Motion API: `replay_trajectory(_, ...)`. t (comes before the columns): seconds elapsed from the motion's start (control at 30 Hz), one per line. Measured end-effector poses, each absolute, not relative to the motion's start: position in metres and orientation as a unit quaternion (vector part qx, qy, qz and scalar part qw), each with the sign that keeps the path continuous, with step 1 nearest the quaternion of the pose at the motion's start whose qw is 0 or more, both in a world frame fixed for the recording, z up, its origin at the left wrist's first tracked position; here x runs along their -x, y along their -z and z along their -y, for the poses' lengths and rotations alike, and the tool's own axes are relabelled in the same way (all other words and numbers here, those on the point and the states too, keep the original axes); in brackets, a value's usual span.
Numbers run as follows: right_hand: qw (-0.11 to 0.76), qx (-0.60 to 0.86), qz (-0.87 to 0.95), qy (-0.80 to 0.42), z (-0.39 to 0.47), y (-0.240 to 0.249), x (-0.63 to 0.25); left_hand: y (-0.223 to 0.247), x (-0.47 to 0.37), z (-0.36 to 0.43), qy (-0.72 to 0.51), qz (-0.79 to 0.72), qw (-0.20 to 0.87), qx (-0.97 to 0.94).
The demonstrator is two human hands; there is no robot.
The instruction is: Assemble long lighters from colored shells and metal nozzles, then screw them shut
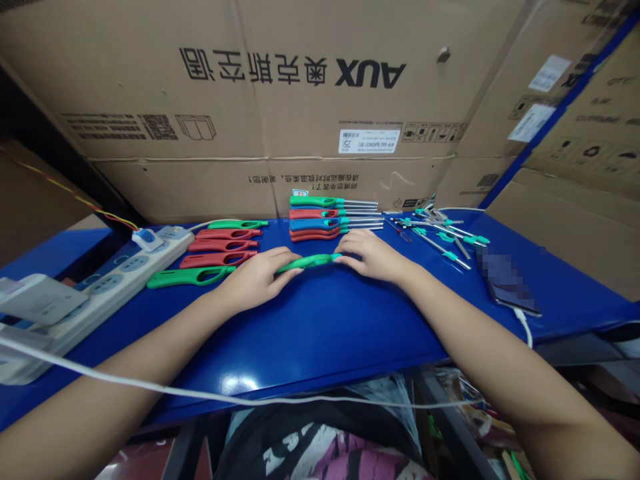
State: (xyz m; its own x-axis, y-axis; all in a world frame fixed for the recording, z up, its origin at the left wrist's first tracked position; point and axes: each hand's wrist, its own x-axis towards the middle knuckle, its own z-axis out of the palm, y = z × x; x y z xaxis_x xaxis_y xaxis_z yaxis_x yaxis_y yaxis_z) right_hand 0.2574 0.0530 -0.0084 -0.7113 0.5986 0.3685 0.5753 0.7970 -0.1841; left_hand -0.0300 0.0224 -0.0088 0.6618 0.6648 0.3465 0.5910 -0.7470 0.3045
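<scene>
A green long-nosed lighter lies level between my hands, just above the blue table. My left hand is closed around its handle end. At the other end, the fingers of my right hand pinch the teal collar and hide whatever metal tube is there. To the left lie several red and green lighter handles without tubes. Behind my hands is a stack of lighters with metal tubes, in green, red and blue. Loose metal tubes with teal collars are scattered to the right.
A white power strip with plugs runs along the left side. A phone on a white cable lies at the right. A cardboard sheet stands behind the blue table. One white cable hangs across the front edge.
</scene>
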Motion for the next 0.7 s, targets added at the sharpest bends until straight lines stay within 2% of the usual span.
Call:
replay_trajectory(0.27, 0.191, 0.307, 0.932, -0.030, -0.052, 0.006, -0.259, 0.008, 0.029, -0.024, -0.244, -0.337, 0.111, -0.903)
replay_trajectory(0.43, 0.202, 0.260, 0.944, 0.023, -0.049, 0.010, -0.259, 0.006, 0.032, -0.023, -0.245, -0.324, 0.130, -0.904)
replay_trajectory(0.7, 0.241, 0.230, 0.938, 0.099, -0.042, 0.012, -0.253, 0.009, 0.029, -0.025, -0.292, -0.329, 0.223, -0.870)
